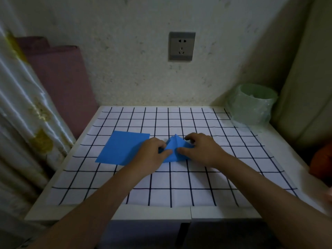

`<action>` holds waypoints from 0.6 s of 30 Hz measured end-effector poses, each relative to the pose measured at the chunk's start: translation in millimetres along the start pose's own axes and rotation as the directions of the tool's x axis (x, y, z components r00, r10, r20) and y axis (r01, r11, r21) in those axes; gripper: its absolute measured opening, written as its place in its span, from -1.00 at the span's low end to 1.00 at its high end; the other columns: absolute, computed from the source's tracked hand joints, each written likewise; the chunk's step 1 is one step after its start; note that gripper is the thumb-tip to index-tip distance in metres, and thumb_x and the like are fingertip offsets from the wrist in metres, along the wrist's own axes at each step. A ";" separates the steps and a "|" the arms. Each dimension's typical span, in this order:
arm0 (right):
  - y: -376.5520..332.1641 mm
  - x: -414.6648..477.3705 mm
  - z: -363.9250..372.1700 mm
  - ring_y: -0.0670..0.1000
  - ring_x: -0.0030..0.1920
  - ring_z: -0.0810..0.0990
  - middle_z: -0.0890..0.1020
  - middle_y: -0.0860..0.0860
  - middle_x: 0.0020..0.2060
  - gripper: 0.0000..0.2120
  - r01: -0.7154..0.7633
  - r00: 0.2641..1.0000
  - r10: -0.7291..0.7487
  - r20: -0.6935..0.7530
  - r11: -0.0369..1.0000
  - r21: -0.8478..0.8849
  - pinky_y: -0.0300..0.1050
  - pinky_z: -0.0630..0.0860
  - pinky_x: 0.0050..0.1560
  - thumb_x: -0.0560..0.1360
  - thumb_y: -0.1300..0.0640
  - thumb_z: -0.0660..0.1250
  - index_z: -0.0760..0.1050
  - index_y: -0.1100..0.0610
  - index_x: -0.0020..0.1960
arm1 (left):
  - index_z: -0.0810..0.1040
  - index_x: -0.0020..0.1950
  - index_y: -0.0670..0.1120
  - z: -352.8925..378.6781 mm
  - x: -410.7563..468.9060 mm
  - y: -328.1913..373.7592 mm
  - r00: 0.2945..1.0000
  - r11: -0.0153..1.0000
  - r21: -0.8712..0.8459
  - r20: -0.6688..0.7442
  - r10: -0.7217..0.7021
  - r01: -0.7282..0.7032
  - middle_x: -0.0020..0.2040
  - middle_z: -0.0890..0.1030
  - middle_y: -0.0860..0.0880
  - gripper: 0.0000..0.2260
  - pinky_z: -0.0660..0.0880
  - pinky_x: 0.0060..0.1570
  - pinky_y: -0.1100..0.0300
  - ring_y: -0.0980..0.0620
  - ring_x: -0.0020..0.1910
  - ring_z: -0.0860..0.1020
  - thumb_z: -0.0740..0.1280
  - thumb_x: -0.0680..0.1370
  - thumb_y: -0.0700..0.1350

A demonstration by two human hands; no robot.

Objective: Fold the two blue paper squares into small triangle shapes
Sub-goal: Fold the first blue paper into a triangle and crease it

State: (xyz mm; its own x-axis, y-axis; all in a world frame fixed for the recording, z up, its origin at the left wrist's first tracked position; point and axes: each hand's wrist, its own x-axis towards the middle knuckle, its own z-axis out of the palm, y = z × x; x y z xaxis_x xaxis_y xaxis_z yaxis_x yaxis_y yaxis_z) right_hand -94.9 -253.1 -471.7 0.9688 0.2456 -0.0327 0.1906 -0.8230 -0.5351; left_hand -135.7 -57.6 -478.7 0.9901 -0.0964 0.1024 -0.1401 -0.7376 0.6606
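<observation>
A flat blue paper square (pixel 124 147) lies on the checked cloth, left of centre. Right beside it is a second blue paper (pixel 173 143), partly folded, with a peak raised off the cloth. My left hand (pixel 152 151) holds its left side, fingers curled, thumb pressing on the paper. My right hand (pixel 201 148) holds its right side, thumb on the fold and fingers curled over the far edge. Both hands hide parts of the folded paper.
A white cloth with a dark grid (pixel 172 184) covers a small white table (pixel 154 212) against the wall. A green bin with a plastic liner (pixel 253 105) stands at the back right corner. A curtain (pixel 21 105) hangs on the left; an orange object (pixel 321 162) is at the right edge.
</observation>
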 end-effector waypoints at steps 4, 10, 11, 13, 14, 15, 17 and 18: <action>-7.2 9.3 -6.6 -0.02 0.02 0.55 0.57 0.01 0.16 -0.32 -0.133 0.983 0.136 0.120 0.991 -0.030 -0.08 0.55 0.05 0.29 -0.26 0.47 0.47 0.04 0.30 | 0.40 -0.36 -0.05 1.6 1.4 -0.7 0.999 0.999 0.000 -0.009 0.048 -0.048 -0.26 0.45 -0.04 -0.68 0.32 -0.22 0.18 0.03 -0.23 0.42 0.37 0.57 -0.10; -6.9 11.2 -8.5 -0.11 -0.13 0.59 0.61 -0.07 -0.11 -0.71 -0.167 0.965 0.114 0.236 0.961 0.219 -0.25 0.49 -0.25 0.31 -0.03 0.58 0.51 -0.04 -0.10 | 0.38 -0.31 0.11 7.0 3.7 -8.6 0.998 0.998 -0.033 -0.003 0.057 -0.057 -0.23 0.44 0.06 -0.71 0.26 -0.23 0.27 0.04 -0.13 0.41 0.36 0.58 -0.06; -6.2 10.9 -8.5 -0.10 -0.14 0.60 0.62 -0.05 -0.13 -0.74 -0.145 0.972 0.089 0.217 0.956 0.256 -0.25 0.50 -0.25 0.32 0.01 0.58 0.53 -0.01 -0.10 | 0.42 -0.27 0.11 7.4 4.6 -10.0 0.998 0.997 -0.044 -0.011 0.063 -0.063 -0.19 0.47 0.06 -0.76 0.30 -0.20 0.27 0.03 -0.10 0.44 0.36 0.57 -0.05; -5.2 8.9 -9.7 -0.09 -0.19 0.61 0.65 -0.02 -0.17 -0.79 -0.078 0.988 0.033 0.153 0.951 0.299 -0.23 0.54 -0.26 0.36 0.07 0.56 0.56 0.08 -0.13 | 0.46 -0.06 0.10 7.3 6.0 -12.8 0.999 0.993 -0.114 -0.038 0.038 -0.042 -0.07 0.52 0.07 -0.89 0.42 -0.11 0.24 0.06 -0.02 0.48 0.39 0.54 -0.04; -4.7 7.6 -10.4 -0.10 -0.23 0.61 0.65 -0.03 -0.21 -0.80 -0.041 0.993 0.003 0.122 0.948 0.315 -0.23 0.54 -0.27 0.38 0.08 0.55 0.55 0.10 -0.16 | 0.41 0.07 0.13 6.4 6.2 -12.6 0.999 0.985 -0.172 -0.046 0.014 -0.022 -0.02 0.52 0.09 -0.78 0.46 -0.08 0.26 0.10 -0.01 0.50 0.41 0.53 -0.04; -4.7 5.9 -11.0 -0.14 -0.28 0.59 0.64 -0.06 -0.26 -0.81 -0.009 0.995 -0.025 0.097 0.942 0.334 -0.26 0.52 -0.32 0.39 0.07 0.54 0.53 0.08 -0.20 | 0.34 0.18 0.18 5.4 6.6 -12.0 0.999 0.969 -0.246 -0.046 -0.006 -0.005 -0.01 0.52 0.10 -0.65 0.49 -0.08 0.27 0.14 -0.02 0.51 0.43 0.52 -0.04; -6.1 2.0 -13.0 -0.23 -0.35 0.57 0.64 -0.12 -0.32 -0.83 0.032 0.996 -0.059 0.062 0.930 0.367 -0.34 0.46 -0.38 0.40 0.02 0.52 0.54 0.02 -0.22 | 0.31 0.29 0.23 2.8 10.4 -9.7 0.998 0.945 -0.326 -0.042 -0.041 0.025 -0.06 0.52 0.09 -0.53 0.51 -0.11 0.28 0.18 -0.11 0.52 0.46 0.50 -0.01; -6.5 0.4 -13.9 -0.24 -0.35 0.57 0.64 -0.12 -0.33 -0.84 0.046 0.997 -0.068 0.044 0.926 0.376 -0.34 0.45 -0.38 0.41 -0.01 0.52 0.55 -0.01 -0.21 | 0.37 0.28 0.21 1.1 12.0 -8.2 0.998 0.941 -0.337 -0.043 -0.047 0.030 -0.11 0.51 0.10 -0.56 0.51 -0.15 0.31 0.23 -0.18 0.52 0.47 0.49 -0.01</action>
State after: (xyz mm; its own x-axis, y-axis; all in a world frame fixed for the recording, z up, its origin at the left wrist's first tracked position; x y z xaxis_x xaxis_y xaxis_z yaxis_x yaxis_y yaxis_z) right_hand -93.5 -254.7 -456.5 0.9456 0.3235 -0.0337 0.1619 -0.5579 -0.8140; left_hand -122.8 -53.4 -483.7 0.9941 -0.0322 0.1032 -0.1061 -0.4722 0.8751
